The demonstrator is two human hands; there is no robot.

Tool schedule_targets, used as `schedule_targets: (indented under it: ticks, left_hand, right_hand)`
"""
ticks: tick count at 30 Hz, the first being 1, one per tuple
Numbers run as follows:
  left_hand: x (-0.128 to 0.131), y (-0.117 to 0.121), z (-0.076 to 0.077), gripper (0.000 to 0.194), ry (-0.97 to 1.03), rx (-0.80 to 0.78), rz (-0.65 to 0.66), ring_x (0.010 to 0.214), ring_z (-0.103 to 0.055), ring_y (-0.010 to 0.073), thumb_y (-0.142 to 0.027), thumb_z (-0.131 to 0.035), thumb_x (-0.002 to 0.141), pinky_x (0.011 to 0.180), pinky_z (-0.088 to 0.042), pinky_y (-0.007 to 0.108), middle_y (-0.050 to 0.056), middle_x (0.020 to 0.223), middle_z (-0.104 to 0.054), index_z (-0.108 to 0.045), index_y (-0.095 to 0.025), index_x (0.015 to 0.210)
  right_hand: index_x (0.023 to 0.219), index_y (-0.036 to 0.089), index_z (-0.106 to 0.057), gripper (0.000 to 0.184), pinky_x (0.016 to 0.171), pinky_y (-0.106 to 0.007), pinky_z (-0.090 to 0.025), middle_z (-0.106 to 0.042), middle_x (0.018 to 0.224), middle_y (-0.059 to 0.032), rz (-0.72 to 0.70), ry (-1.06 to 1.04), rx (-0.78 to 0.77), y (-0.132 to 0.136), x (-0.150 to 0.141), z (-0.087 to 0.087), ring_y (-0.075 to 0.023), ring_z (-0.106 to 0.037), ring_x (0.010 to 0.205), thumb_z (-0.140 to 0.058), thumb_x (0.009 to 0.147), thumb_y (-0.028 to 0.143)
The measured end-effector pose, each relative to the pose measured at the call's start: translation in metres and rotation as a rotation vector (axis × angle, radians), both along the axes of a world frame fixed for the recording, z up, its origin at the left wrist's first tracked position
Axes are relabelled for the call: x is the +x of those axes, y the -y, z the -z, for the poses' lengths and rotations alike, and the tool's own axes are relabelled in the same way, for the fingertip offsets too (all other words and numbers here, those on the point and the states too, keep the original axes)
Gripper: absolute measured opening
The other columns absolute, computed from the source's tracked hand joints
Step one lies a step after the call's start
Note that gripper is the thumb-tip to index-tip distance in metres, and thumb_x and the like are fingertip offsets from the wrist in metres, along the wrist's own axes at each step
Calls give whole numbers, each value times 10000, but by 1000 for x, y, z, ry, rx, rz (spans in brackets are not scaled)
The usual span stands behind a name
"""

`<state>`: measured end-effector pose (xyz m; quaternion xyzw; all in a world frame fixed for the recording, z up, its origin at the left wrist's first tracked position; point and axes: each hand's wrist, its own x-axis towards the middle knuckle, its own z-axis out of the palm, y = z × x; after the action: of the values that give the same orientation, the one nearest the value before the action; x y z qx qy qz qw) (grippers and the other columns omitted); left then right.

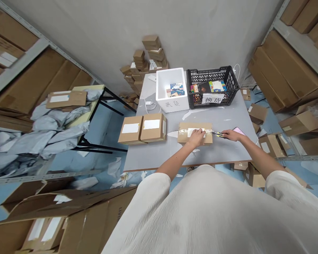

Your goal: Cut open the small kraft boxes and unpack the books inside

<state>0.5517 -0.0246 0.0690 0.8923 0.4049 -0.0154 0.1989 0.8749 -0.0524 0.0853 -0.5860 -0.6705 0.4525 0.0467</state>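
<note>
A flat cardboard parcel [185, 134] with a white label and clear tape lies on the grey table [175, 155] in front of me. My left hand [197, 135] rests flat on top of it, fingers spread over the label. My right hand [231, 135] is closed around a yellow and black utility knife [217, 134], whose tip touches the parcel's right edge. A pink phone [239, 131] lies just behind my right hand.
Two more labelled parcels [143, 128] sit at the table's left. A white foam box [172, 90] and a black plastic crate [213, 86], both holding colourful items, stand at the back. Shelves with cartons line both sides; grey bags [55, 130] pile on a left table.
</note>
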Motion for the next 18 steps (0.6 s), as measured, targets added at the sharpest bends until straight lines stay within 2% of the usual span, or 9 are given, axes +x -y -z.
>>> schedule_targets:
  ticks: [4, 8, 11, 13, 15, 18]
  left_hand:
    - [0, -2, -1, 847, -3, -3, -12, 1342, -662, 394, -271, -973, 739, 1307, -316, 511, 161, 1441, -609, -575, -273, 1487]
    - [-1, -3, -7, 908, -5, -14, 7, 1381, -634, 412, -348, -955, 791, 1280, -359, 501, 183, 1458, -610, -519, -245, 1581]
    - [-2, -7, -15, 776, 51, 1, -56, 1366, -643, 390, -381, -727, 1000, 1214, -435, 490, 197, 1541, -581, -409, -236, 1693]
    - [-1, -12, -18, 636, 66, 22, -118, 1367, -644, 371, -308, -549, 1081, 1197, -454, 492, 195, 1591, -564, -415, -233, 1699]
    - [3, -17, -19, 601, 62, 46, -152, 1420, -612, 361, -237, -495, 1080, 1218, -443, 492, 190, 1630, -551, -451, -223, 1679]
    - [8, -22, -13, 659, 57, 68, -171, 1582, -479, 355, -197, -551, 1044, 1300, -369, 511, 188, 1712, -494, -436, -220, 1692]
  right_hand:
    - [949, 268, -794, 343, 673, -304, -546, -768, 813, -13, 22, -12, -20, 8, 0, 0, -211, -655, 736, -689, 922, 593]
    - [957, 248, -748, 382, 637, -299, -554, -757, 795, -34, 168, 3, -35, 15, 9, 2, -201, -667, 691, -689, 966, 626]
    - [1077, 242, -694, 398, 606, -280, -549, -802, 880, -56, 278, -84, -56, 20, 13, 3, -197, -699, 707, -669, 1003, 632]
    - [1166, 242, -666, 404, 604, -271, -547, -822, 926, -63, 297, -130, -34, 22, 10, 2, -199, -717, 736, -626, 1037, 623]
    - [1217, 237, -672, 415, 658, -291, -574, -824, 927, -63, 272, -121, 32, 25, 4, 0, -208, -728, 769, -557, 1077, 611]
    - [1291, 241, -731, 442, 870, -377, -618, -837, 1044, -84, 183, -39, 184, 30, -6, -4, -253, -766, 931, -476, 1119, 559]
